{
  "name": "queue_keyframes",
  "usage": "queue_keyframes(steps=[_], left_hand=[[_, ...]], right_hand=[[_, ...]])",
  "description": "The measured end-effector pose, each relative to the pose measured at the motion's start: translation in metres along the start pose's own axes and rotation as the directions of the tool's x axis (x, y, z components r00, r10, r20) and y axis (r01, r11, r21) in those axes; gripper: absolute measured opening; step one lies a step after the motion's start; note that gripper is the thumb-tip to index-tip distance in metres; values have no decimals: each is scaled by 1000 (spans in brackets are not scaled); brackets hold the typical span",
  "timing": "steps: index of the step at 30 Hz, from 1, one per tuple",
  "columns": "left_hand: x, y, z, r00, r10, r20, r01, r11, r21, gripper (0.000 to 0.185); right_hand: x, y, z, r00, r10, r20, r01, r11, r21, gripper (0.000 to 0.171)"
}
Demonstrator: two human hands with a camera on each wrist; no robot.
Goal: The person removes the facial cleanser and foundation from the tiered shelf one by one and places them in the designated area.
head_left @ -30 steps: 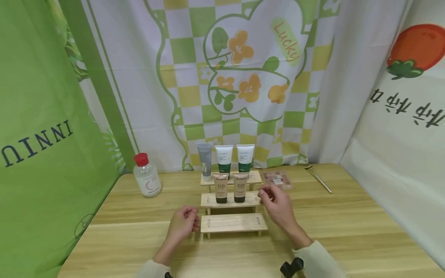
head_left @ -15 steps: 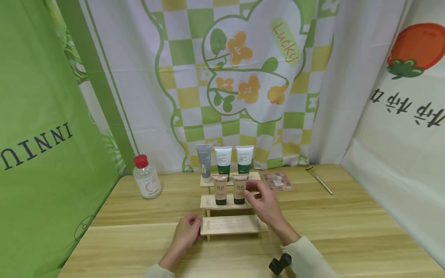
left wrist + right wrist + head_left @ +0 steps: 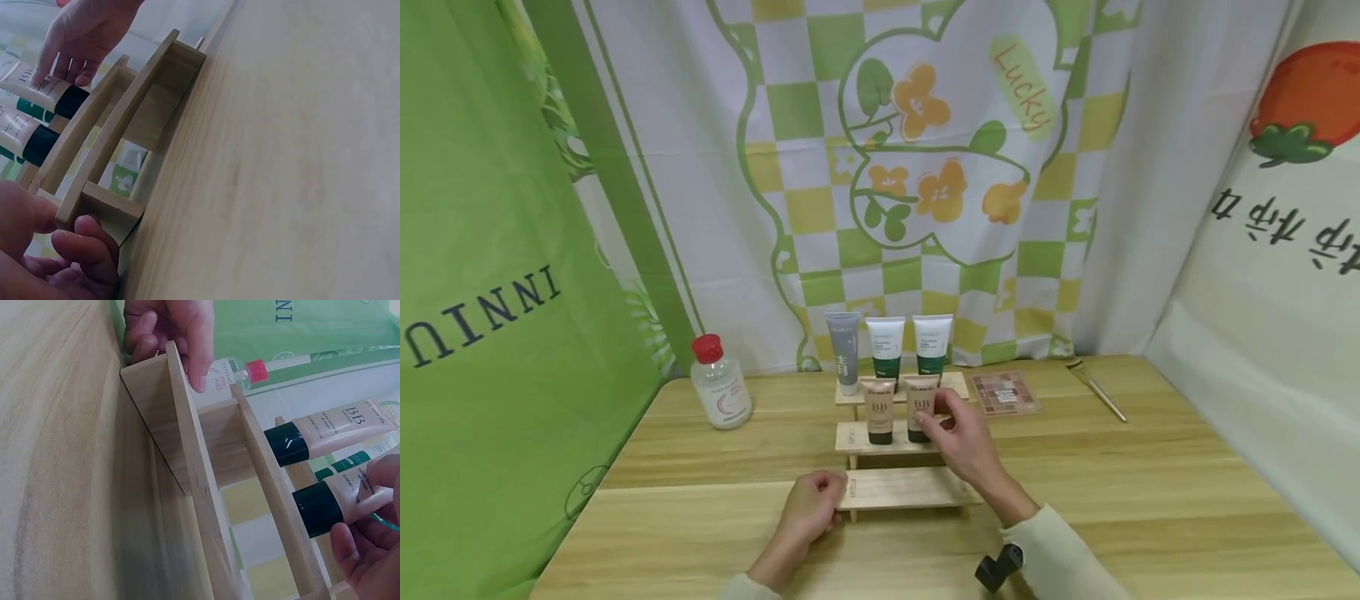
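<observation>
A three-step wooden rack stands mid-table. Its lowest step is bare, and two beige BB tubes stand cap-down on the middle step. My left hand pinches the left end of the lowest step between thumb and curled fingers; the left wrist view shows this left hand on the rack. My right hand grips the right BB tube near its dark cap. The left BB tube stands untouched beside it. In the right wrist view my right hand is round the tube.
Three taller tubes stand on the top step. A clear bottle with a red cap is at the back left. An eyeshadow palette and a brush lie at the back right. Printed cloth hangs on three sides.
My right hand has moved left from the rack's right end onto the right BB tube and closed round it. My left hand has slid right onto the end of the lowest step.
</observation>
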State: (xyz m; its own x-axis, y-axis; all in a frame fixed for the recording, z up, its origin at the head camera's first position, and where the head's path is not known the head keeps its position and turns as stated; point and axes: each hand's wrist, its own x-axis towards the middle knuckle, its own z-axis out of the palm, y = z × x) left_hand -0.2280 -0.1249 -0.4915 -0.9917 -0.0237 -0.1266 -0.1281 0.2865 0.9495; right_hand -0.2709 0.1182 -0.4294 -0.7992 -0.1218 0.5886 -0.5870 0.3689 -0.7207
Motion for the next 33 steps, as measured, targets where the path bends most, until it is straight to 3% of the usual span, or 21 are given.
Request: queue_keyframes(steps=[10,15,23,27,33], left_hand=[[-2,-1,7,999,1,42,1,999,-40,34],[-3,-1,10,998,-15,59,18,999,-39,34],[-1,2,8,999,37,17,-39,991,127,31],[-1,4,3,998,48,37,-54,984,169,32],[0,9,-6,996,57,62,-68,976,204,34]], right_hand=[[-4,-2,-7,999,33,12,-34,999,26,16],[-8,-3,-20,996,94,2,-94,995,40,21],[-15,4,-74,981,181,-72,-181,983,-2,26],[-28,14,-95,943,331,-35,-333,941,-66,32],[-41,31,-109,852,519,63,-515,854,-67,38]])
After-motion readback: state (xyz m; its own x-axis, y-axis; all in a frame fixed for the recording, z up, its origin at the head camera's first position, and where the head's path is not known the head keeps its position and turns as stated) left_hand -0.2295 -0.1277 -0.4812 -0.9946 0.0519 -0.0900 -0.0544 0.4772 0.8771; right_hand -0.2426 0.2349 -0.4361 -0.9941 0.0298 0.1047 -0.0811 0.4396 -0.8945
